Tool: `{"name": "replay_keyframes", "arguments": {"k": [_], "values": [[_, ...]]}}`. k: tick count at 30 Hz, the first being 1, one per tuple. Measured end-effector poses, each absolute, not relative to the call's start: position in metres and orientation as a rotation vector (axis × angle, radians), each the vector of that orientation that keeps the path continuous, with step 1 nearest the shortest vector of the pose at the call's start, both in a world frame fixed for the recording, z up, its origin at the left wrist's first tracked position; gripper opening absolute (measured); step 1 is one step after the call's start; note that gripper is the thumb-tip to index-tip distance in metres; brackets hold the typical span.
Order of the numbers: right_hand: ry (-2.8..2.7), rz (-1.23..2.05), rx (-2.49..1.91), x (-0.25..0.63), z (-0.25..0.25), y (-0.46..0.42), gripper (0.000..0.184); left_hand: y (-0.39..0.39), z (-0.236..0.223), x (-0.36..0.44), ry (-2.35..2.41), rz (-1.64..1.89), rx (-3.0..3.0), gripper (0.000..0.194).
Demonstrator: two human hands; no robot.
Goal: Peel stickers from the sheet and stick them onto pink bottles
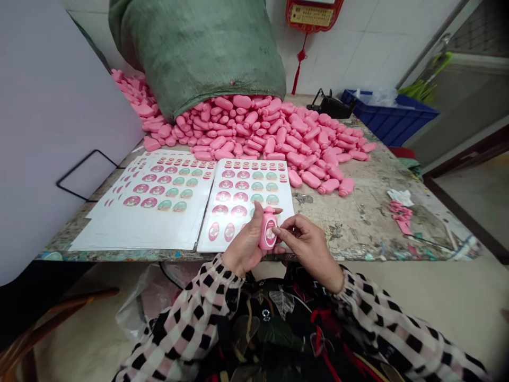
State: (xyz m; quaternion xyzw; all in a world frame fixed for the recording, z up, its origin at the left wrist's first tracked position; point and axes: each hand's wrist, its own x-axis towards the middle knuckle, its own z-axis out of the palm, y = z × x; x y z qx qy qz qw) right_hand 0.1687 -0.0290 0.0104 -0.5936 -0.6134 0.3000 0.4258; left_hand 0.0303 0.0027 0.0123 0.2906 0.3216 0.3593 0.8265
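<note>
My left hand [243, 245] is wrapped around a small pink plastic bottle [268, 229], held upright just past the table's near edge. A round sticker shows on the bottle's front. My right hand [308, 243] has its fingers curled, and its fingertips press on the bottle's sticker from the right. Right behind the hands lies a white sticker sheet [246, 196] with rows of pink and green round labels. More sticker sheets [155, 201] lie stacked to its left.
A big heap of pink bottles [278, 132] spills from a green woven sack [199, 48] at the back of the worn table [369, 212]. A blue crate [392, 114] stands at the far right. Pink scraps [401, 212] lie on the right. A white board [51, 122] leans at left.
</note>
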Motion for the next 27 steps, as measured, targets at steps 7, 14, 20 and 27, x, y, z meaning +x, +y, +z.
{"name": "replay_keyframes", "arguments": {"k": [7,14,20,27], "values": [[-1.688,0.918,-1.449,0.178,0.01,-0.03,0.02,-0.001,0.017,0.012,0.638,0.53,0.795,0.07],[-1.776,0.638,-1.636,0.207,0.017,-0.021,0.026,-0.004,0.016,0.008,0.596,0.566,0.718,0.05],[-1.594,0.74,-1.506,0.185,0.011,-0.024,0.039,-0.01,0.016,0.028,0.596,0.596,0.659,0.043],[-1.602,0.628,-1.549,0.206,-0.013,0.032,0.028,-0.024,0.023,-0.013,1.0,0.814,0.863,0.03]]}}
